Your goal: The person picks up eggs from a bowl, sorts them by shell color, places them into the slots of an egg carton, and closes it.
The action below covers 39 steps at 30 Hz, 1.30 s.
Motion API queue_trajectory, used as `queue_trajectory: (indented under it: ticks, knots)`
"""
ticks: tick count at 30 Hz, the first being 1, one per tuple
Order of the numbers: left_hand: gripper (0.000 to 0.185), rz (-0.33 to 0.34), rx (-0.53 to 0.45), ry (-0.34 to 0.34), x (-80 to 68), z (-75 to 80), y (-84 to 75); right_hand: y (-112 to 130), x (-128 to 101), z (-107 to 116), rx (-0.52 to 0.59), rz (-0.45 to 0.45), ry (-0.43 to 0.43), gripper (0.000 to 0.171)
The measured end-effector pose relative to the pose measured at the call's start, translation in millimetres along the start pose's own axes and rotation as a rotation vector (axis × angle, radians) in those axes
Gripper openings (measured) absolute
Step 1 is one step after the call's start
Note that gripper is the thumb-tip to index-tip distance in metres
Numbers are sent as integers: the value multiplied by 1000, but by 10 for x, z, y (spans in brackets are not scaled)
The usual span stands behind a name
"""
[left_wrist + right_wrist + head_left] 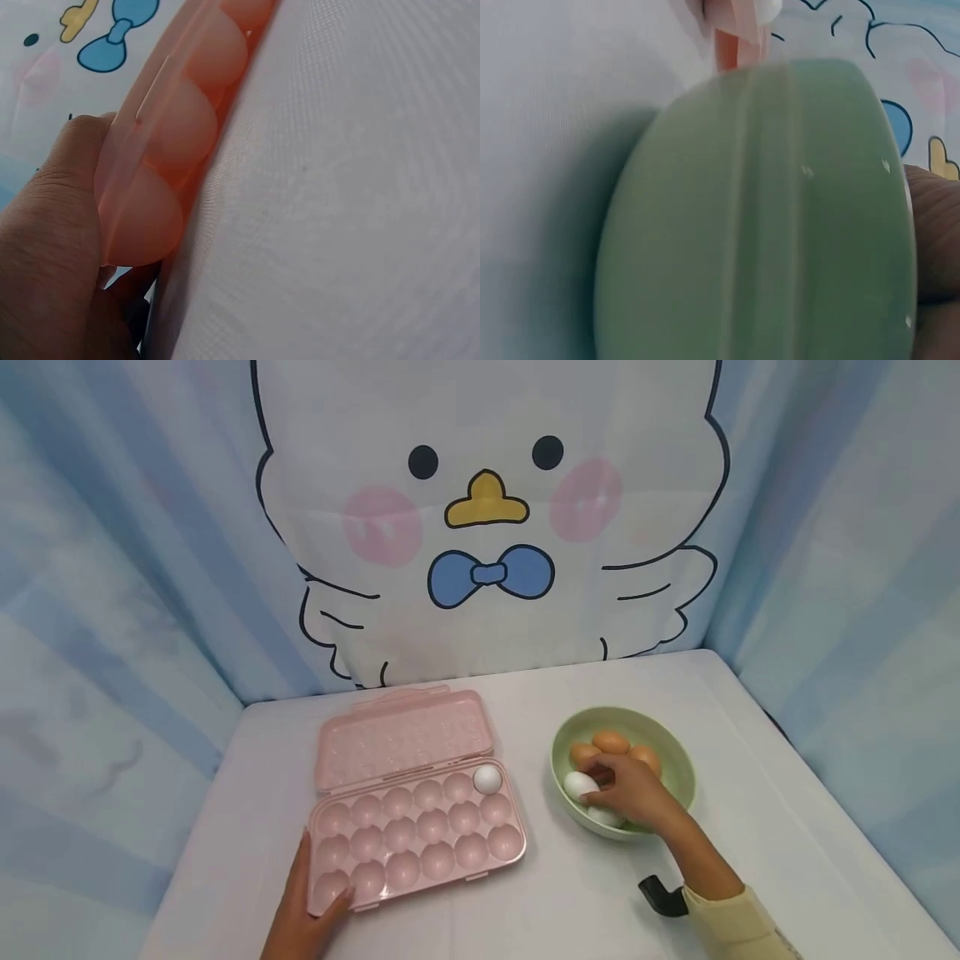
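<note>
Your right hand (628,789) pinches a white egg (579,786) at its fingertips, inside the green bowl (678,777); brown eggs (611,742) lie just beyond those fingers. Your left hand (302,910) grips the near corner of the pink carton (402,866), which stretches rightward from it.

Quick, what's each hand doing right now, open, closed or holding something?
Left hand: holding the pink egg carton at its near left corner.
Right hand: pinching a white egg inside the green bowl.
</note>
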<state>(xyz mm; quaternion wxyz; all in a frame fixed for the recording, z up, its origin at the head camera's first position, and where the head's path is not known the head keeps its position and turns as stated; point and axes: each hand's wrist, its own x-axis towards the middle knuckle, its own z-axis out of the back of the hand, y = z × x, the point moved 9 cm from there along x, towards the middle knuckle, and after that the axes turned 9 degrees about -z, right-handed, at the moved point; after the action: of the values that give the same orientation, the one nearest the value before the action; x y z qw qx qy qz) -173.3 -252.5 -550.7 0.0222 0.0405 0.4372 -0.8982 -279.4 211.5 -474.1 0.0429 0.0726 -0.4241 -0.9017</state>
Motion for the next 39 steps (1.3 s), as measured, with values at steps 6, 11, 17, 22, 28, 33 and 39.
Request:
queue_trajectory:
  ticks: [6, 11, 17, 22, 28, 33, 39]
  knots:
    - [121, 46, 10, 27, -24, -91, 40, 26, -7, -117, -30, 30, 6, 37]
    - [123, 65, 7, 37, -51, -137, 78, 60, -28, -133, -22, 39, 13, 37]
    - [121, 64, 35, 30, -41, -106, 83, 149, -53, -64, 49, 47, -41, 33]
    - [124, 72, 21, 40, -47, -67, 97, 212, -60, -29, 106, -8, -129, 37]
    - [124, 36, 18, 30, -101, 20, 86, 414, -12, -108, 331, -18, -182, 38]
    - [124, 28, 19, 21, -78, 35, 77, 649, 40, -247, 543, 67, -188, 40]
    - [123, 15, 28, 8, 9, 30, 25, 940, 131, -554, 576, 194, -147, 50]
